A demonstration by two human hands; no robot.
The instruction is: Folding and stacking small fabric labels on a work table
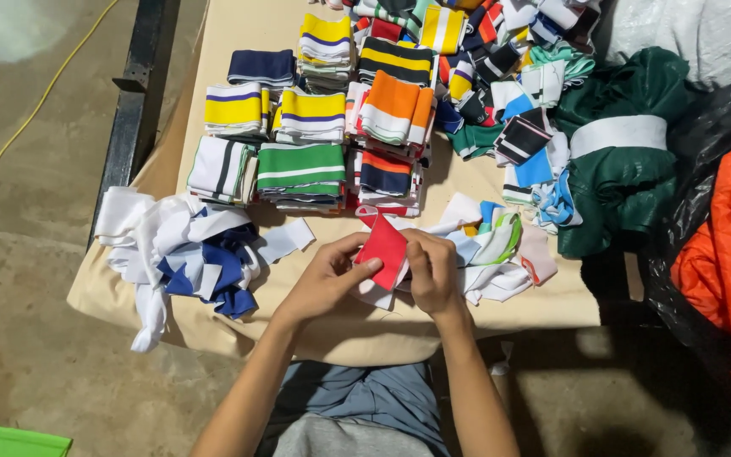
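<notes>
Both hands pinched a small red rectangular fabric piece (384, 247) between them: the left hand (325, 279) gripped its lower left edge, the right hand (433, 272) its right side, perhaps with white cloth underneath. Folded striped knit stacks (302, 173) lay beyond the hands.

Garment workshop. Stacks of striped knit collars (332, 127) cover the table (213, 330). Fabric bundles (628, 161) sit right of the stacks.

A single head-worn camera looks steeply down from above the seated person's lap, facing forward across the table (213, 326). It sits close: forearms enter from the bottom edge, the table's far end runs out at the top, and concrete floor (27, 254) fills the left.
</notes>
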